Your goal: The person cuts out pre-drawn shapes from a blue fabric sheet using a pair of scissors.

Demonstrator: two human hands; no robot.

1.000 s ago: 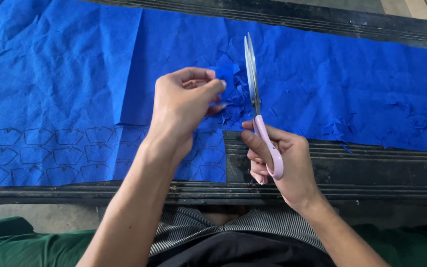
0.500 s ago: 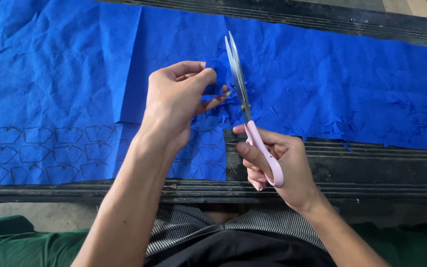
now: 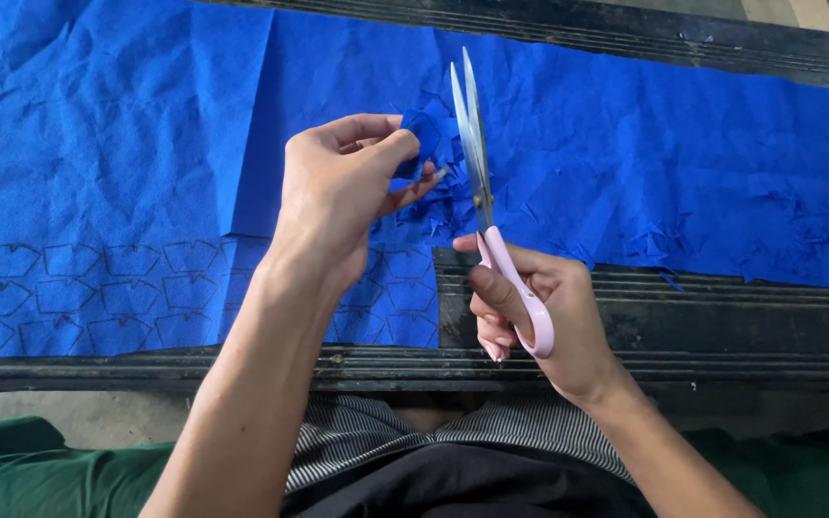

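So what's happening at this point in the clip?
A person is cutting blue fabric. The left hand pinches a small blue fabric piece between thumb and fingers, lifted above the big blue fabric sheet. The right hand holds pink-handled scissors, blades pointing up and slightly parted beside the piece. The sheet lies over a dark ribbed surface; outlined shapes are drawn along its near left edge, and its near right edge is ragged.

Single head view, looking steeply down, close over blue fabric (image 3: 626, 144) on bench

Open blue cloth (image 3: 127, 144) lies left; upright scissors (image 3: 477, 163) and cut scraps (image 3: 453, 206) block the middle.
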